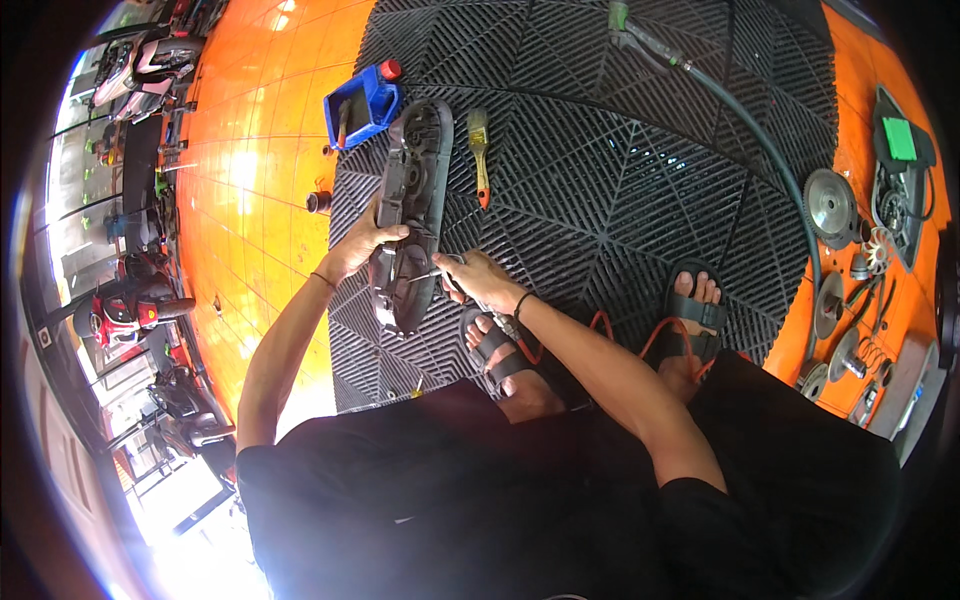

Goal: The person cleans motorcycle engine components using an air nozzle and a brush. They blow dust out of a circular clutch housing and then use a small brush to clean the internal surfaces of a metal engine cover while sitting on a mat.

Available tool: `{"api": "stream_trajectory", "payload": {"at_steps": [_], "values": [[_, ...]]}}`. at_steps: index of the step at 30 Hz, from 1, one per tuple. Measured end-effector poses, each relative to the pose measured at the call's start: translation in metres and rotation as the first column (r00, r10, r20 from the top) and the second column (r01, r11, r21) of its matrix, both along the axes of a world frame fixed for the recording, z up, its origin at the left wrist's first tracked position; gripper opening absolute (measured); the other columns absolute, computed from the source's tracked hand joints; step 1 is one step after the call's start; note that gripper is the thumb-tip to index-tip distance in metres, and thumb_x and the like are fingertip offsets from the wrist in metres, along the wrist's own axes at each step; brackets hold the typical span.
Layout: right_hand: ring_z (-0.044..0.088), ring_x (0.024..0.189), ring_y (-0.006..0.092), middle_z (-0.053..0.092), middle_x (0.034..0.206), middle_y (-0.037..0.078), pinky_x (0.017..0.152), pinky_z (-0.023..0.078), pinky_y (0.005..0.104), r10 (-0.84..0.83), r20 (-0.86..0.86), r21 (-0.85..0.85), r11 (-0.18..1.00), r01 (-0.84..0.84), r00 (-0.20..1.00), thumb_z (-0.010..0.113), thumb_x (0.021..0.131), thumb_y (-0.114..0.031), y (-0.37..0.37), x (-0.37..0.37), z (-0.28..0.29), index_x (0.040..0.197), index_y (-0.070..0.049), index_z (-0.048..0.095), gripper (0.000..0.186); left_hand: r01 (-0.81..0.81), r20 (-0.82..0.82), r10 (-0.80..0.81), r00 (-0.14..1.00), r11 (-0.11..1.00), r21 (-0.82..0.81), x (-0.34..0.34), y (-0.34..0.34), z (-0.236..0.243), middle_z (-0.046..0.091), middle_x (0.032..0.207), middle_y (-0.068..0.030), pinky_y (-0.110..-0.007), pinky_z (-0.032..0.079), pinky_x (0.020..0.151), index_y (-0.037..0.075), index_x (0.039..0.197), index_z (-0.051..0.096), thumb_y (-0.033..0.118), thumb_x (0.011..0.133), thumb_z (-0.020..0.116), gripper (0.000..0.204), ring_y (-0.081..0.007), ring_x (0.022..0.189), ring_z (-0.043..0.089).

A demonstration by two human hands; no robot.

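Note:
My left hand grips the side of a long metal engine cover, thumb over its edge. The cover is held over the black mat with its ribbed hollow inside facing up. My right hand is closed around what looks like an air blow gun, mostly hidden by my fingers. Its thin metal nozzle points left into the near end of the cover. An orange coiled hose runs by my feet. Beyond my right hand, a paintbrush with a yellow and orange handle lies on the mat.
A cut-open blue jug with a red cap stands beside the cover's far end. On the orange floor sits a small dark cylindrical part. A thick hose crosses the black mat. Metal discs and several parts lie right; motorbikes stand left.

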State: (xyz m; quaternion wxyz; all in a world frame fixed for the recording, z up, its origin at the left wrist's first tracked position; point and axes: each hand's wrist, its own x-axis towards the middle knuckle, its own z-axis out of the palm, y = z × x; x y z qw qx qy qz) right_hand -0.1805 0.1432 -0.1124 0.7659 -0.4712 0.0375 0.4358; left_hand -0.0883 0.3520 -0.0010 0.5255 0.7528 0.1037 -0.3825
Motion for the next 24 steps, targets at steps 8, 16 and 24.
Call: {"api": "stream_trajectory", "payload": {"at_steps": [8, 16, 24], "values": [[0.054, 0.049, 0.0115, 0.057, 0.061, 0.002, 0.053, 0.044, 0.0306, -0.059, -0.02, -0.027, 0.998, 0.058, 0.998, 0.054, 0.106, -0.055, 0.014, -0.012, 0.011, 0.069, -0.007, 0.057, 0.06, -0.001, 0.029, 0.001, 1.0, 1.0, 0.03, -0.001, -0.007, 0.004, 0.045, 0.155, -0.0158, -0.043, 0.038, 0.12, 0.004, 0.165, 0.013, 0.024, 0.084, 0.086, 0.111, -0.0263, 0.14, 0.048], [0.054, 0.051, 0.0121, 0.056, 0.061, 0.003, 0.053, 0.043, 0.0314, -0.147, -0.105, 0.018, 0.989, 0.15, 0.983, 0.056, 0.107, -0.051, 0.009, -0.011, 0.015, 0.069, -0.007, 0.056, 0.059, -0.016, 0.0, 0.016, 1.0, 1.0, -0.001, -0.002, -0.001, 0.001, 0.048, 0.153, -0.0157, -0.042, 0.038, 0.119, 0.003, 0.164, 0.015, 0.03, 0.082, 0.088, 0.113, -0.0264, 0.139, 0.049], [0.055, 0.051, 0.0124, 0.057, 0.058, 0.003, 0.053, 0.043, 0.0309, -0.1, -0.005, -0.011, 0.995, 0.1, 0.995, 0.056, 0.106, -0.051, 0.013, -0.012, 0.009, 0.068, -0.006, 0.059, 0.059, 0.003, 0.032, -0.004, 0.999, 1.0, 0.023, -0.001, 0.001, -0.003, 0.048, 0.152, -0.0165, -0.041, 0.038, 0.118, 0.001, 0.164, 0.015, 0.034, 0.081, 0.089, 0.116, -0.0272, 0.138, 0.049]]}}
